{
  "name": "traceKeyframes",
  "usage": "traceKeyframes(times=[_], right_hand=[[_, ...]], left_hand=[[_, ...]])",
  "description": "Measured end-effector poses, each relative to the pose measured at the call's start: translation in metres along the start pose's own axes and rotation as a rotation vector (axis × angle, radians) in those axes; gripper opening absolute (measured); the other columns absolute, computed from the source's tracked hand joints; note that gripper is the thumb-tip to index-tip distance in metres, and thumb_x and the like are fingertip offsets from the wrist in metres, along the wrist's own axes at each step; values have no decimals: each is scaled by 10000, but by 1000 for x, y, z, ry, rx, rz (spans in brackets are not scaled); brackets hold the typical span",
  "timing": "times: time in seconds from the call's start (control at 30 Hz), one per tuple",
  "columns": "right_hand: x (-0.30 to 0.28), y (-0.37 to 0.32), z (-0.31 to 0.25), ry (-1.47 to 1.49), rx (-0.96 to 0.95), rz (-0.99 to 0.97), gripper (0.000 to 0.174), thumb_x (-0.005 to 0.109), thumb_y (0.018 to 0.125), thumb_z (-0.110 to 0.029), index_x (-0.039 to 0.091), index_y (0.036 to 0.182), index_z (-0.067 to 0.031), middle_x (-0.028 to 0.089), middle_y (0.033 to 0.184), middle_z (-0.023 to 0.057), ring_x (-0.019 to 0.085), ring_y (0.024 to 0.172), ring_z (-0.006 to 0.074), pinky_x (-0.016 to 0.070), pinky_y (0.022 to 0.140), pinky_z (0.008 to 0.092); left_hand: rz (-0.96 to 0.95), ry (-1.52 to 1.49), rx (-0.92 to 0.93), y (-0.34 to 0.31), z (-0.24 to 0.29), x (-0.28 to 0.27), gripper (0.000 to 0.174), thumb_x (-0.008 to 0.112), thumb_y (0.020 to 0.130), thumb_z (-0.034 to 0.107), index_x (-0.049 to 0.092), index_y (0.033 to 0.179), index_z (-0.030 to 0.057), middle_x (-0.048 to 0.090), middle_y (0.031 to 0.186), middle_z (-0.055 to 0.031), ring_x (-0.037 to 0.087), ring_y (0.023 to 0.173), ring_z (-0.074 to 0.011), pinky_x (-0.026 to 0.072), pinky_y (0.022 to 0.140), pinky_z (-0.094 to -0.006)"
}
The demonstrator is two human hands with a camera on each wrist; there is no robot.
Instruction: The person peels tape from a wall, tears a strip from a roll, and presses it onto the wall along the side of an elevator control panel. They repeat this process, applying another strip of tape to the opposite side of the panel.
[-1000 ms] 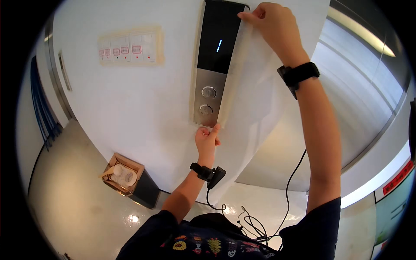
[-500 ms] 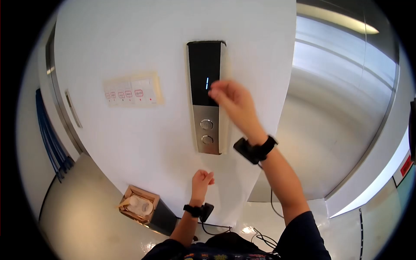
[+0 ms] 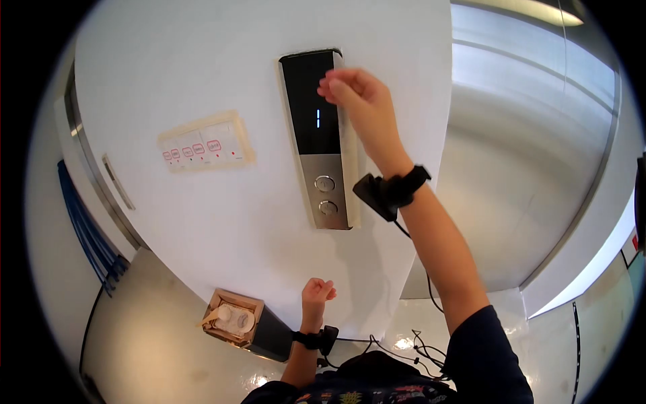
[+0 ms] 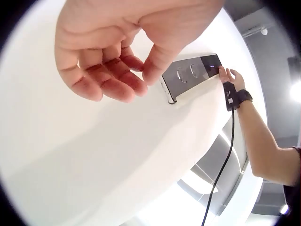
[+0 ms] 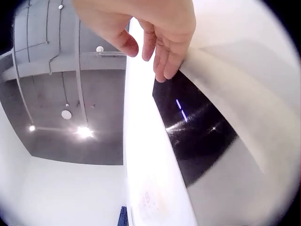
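Observation:
On the white wall is an elevator call panel (image 3: 328,168) with a black display (image 3: 306,87) showing a lit "1" and two round buttons (image 3: 324,184) below it. My right hand (image 3: 367,111) is raised at the display's right side, overlapping it in the head view. Its thumb and fingers are loosely bent with nothing between them, as the right wrist view shows. My left hand (image 3: 315,299) hangs below the panel's lower end, apart from it. In the left wrist view its fingers (image 4: 120,87) curl loosely and hold nothing.
Left of the panel, a paper strip (image 3: 205,145) with red marks is taped to the wall. A dark bin (image 3: 269,337) stands on the floor at lower left. Metal elevator doors (image 3: 518,168) are on the right. Cables (image 3: 431,350) trail from the wrist cameras.
My right hand has left the panel's upper right corner, dropped, then risen slightly along the display. My left hand has come away from the panel's bottom edge and lowered. The head view has shifted.

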State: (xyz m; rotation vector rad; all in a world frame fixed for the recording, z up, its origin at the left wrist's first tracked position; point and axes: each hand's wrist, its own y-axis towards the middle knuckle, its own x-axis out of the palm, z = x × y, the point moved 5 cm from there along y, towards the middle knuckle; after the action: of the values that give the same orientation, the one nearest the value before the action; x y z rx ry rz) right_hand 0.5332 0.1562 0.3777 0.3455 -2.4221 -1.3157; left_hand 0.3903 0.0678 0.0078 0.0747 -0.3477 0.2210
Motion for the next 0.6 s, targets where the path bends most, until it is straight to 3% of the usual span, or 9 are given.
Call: traceKeyframes(times=[0.13,0.3,0.33,0.43,0.6], right_hand=[[-10,-63,39,34,37,1,135,523,894,-72,571,962,35,621,897,71,603,842,131,476,751,246],[-15,-129,75,109,283,25,134,499,911,-77,572,958,25,618,898,52,589,833,110,465,785,246],[-20,-124,73,10,264,45,162,490,906,-61,561,1017,34,623,968,70,592,908,141,453,845,266],[-13,-87,11,-167,-81,187,236,494,893,-62,532,1104,36,600,1077,106,559,1030,183,411,930,311],[12,-53,1,-256,-253,84,400,500,861,-64,423,1244,20,454,1276,161,418,1208,266,317,1016,360]], left_hand=[[33,30,-25,-4,-2,-8,150,619,837,134,482,795,92,557,686,-32,556,637,-129,465,634,-258],[61,58,-35,-10,-1,-16,141,610,839,142,487,790,96,561,689,-30,559,642,-131,469,638,-269],[68,69,-38,-10,-2,-18,139,608,840,143,487,789,98,562,690,-29,559,642,-132,469,638,-270],[84,29,-59,-8,-10,-20,163,617,840,112,472,779,72,572,669,-49,567,593,-129,486,594,-250],[59,18,-87,-6,-14,-14,157,612,845,107,473,778,79,574,650,-45,568,591,-128,477,590,-244]])
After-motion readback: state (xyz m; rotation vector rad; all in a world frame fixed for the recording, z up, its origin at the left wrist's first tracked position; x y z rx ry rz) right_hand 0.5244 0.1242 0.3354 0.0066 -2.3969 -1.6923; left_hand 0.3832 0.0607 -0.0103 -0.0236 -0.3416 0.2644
